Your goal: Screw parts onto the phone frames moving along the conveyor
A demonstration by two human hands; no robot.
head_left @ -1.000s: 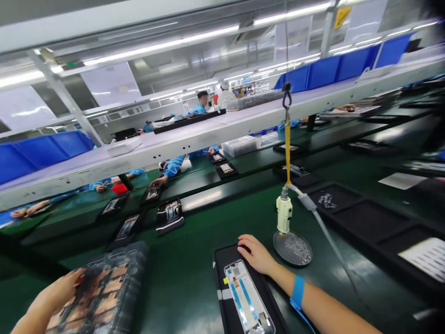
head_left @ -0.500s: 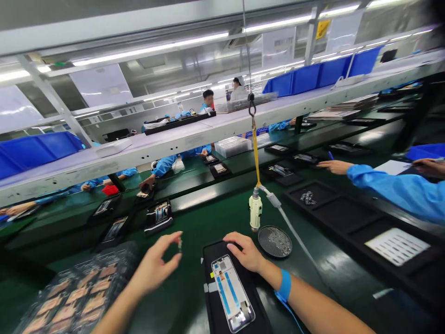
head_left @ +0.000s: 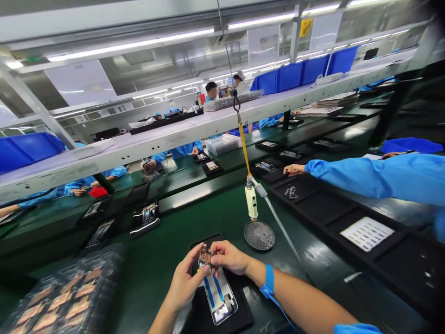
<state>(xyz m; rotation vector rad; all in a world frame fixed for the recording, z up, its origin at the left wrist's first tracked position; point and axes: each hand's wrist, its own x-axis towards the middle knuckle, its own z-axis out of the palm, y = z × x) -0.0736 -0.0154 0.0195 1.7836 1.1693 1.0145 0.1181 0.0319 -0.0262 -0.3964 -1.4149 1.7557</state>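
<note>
My left hand (head_left: 184, 283) and my right hand (head_left: 229, 257) meet above a phone body (head_left: 219, 294) lying face up on a black mat (head_left: 239, 315). A small copper-coloured part (head_left: 206, 256) is pinched in my left fingertips, and my right fingertips press close against it. The hands hide the phone's upper end. A blue wrist strap (head_left: 268, 280) circles my right wrist. Off to the lower left, a clear tray of copper-coloured parts (head_left: 66, 297) lies out of reach of either hand's fingertips.
A hanging electric screwdriver (head_left: 251, 199) on a yellow strap sits above a round mesh dish of screws (head_left: 259, 235), right of my right hand. A co-worker's blue sleeve (head_left: 375, 178) reaches over a black compartment tray (head_left: 333, 208). An overhead shelf spans the bench.
My left hand has moved right with the small part, over the phone, and my right hand has joined it. The co-worker's arm reaches further in. The whole view has swung slightly.
</note>
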